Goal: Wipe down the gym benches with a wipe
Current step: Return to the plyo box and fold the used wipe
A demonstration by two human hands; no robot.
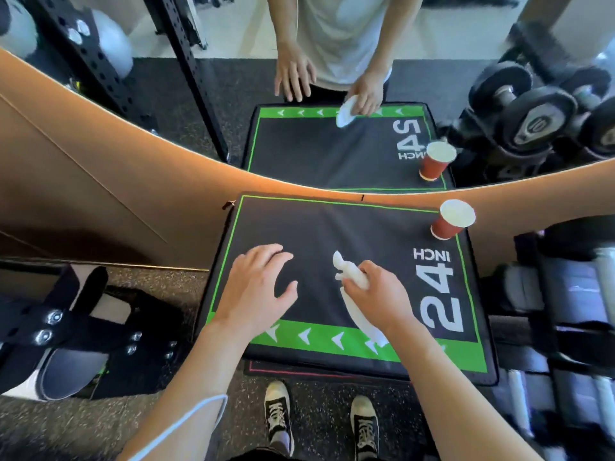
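Gripping wipe (357, 294), right hand (382, 294), partly hidden

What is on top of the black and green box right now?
On the box stand a red paper cup at the far right corner, the left hand resting open, and the right hand gripping a white wipe. The surface under the hands and wipe is hidden.

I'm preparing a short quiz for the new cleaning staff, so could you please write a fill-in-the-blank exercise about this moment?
1. The right hand grips a white ____ over the black pad.
2. The left hand lies on the pad with its fingers ____.
3. The red paper cup stands at the pad's far ____ corner.
4. The large white number printed on the pad is ____.

Missing words: wipe; spread; right; 24
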